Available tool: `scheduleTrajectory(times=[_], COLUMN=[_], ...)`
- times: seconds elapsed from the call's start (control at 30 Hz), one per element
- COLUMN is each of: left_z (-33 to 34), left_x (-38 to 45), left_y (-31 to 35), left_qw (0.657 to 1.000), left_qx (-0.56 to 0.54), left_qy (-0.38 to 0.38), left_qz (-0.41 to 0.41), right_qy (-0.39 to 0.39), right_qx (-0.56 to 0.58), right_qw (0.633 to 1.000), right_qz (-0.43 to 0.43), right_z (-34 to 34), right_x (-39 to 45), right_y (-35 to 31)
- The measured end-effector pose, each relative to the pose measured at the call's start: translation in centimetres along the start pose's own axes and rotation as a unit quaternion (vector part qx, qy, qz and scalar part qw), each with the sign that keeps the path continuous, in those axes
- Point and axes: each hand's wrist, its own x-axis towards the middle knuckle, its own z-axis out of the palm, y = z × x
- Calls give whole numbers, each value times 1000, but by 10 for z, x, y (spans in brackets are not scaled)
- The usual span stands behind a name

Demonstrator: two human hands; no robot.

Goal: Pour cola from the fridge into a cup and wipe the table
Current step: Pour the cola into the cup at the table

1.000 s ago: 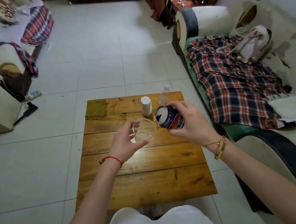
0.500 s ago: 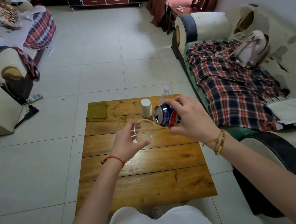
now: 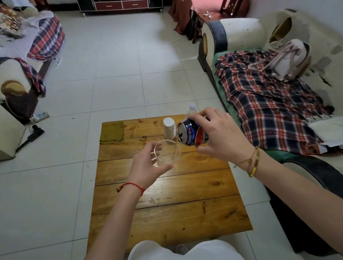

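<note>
Blue can [image 3: 191,133] tilted, seemingly touching cup [image 3: 167,152]

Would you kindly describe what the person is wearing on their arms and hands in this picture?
Both forearms are bare, with no sleeves in view and no gloves. The left hand has a thin red string bracelet around its wrist, with a small knot or bead at one side. The right hand has two pieces at its wrist: a fine gold chain bracelet and a solid gold bangle. No rings or watch are visible.
</note>
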Motion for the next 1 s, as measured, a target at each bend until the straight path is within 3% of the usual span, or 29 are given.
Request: scheduleTrajectory(times=[1.0], left_z=[-9], left_x=[-8], left_y=[-3], left_qw=[1000], left_qx=[4], left_qy=[15], left_qz=[-7], right_qy=[10], right_qx=[-11], right_qw=[1000], right_qz=[-14], right_z=[0], right_x=[5], right_y=[-10])
